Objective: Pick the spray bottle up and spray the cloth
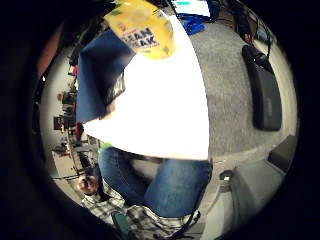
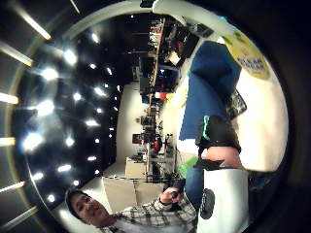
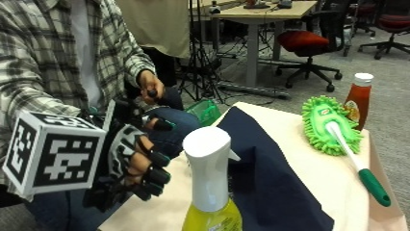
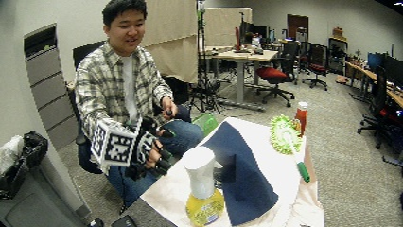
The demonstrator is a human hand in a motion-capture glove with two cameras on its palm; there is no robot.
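**Gloved hand raised beside table, holding nothing**

Right hand (image 3: 137,168) up in the air off the table's near edge, fingers (image 3: 154,174) loosely curled, empty, apart from the spray bottle (image 3: 208,183). Bottle upright on the white-covered table (image 3: 301,178) at its near end: white trigger head, yellow body. Dark blue cloth (image 3: 269,178) spread just beside and behind the bottle. Green fluffy duster (image 3: 330,125) lying toward the far end, red sauce bottle (image 3: 359,98) upright beside it. Grey carpet, desks and office chairs beyond. Bare hand (image 3: 150,86) resting near the lap, gripping a small dark object.
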